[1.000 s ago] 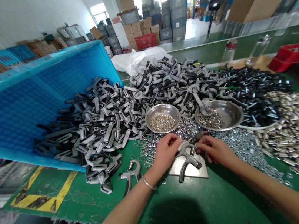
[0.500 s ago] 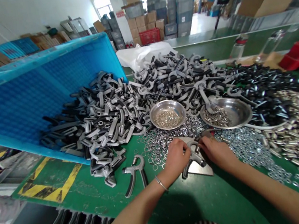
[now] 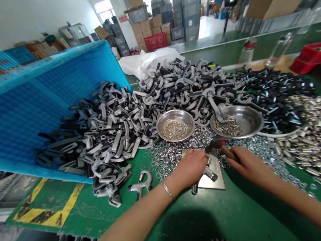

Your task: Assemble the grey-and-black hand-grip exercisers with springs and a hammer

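Note:
My left hand [image 3: 196, 165] is closed over a grey-and-black hand grip strengthener [image 3: 209, 172], pressing it on a small metal plate [image 3: 218, 182]. Much of the strengthener lies hidden under the fingers. My right hand [image 3: 243, 161] grips the wooden handle of a hammer [image 3: 228, 153], whose dark head with a red spot lies just beyond the plate. Left of my left forearm, another hand grip strengthener [image 3: 141, 185] rests on the green table. Two steel bowls stand behind my hands: one bowl [image 3: 190, 131] holds tiny fittings, the other bowl [image 3: 254, 120] short metal pins.
A tipped blue crate [image 3: 52, 80] spills grey-and-black handles [image 3: 120, 132] across the left and back. Loose rings [image 3: 161, 158] surround the plate's far side. Silver cylinders [image 3: 312, 146] and black knobs with bolts [image 3: 279, 90] are heaped at the right, near a red bin [image 3: 314, 58].
My right hand has drawn back to the right from the strengthener and now grips the hammer's handle. My left hand has moved over the strengthener, covering more of it. The view has shifted slightly.

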Motion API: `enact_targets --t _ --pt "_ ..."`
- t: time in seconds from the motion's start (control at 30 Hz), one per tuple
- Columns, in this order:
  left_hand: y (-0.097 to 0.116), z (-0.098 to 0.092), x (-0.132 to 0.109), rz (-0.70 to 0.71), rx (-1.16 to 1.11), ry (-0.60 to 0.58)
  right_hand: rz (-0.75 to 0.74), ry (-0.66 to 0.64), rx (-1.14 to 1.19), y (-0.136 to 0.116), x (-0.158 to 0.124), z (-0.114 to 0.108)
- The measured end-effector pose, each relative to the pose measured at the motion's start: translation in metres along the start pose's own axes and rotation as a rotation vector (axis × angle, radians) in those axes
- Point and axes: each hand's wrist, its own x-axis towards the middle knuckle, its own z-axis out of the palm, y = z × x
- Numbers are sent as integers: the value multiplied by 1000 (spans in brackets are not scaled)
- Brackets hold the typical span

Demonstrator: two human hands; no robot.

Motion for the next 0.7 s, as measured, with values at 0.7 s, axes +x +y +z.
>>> enact_targets --t 0.7 --pt "30 39 -32 -518 -362 241 -74 -296 275 -58 -3 -42"
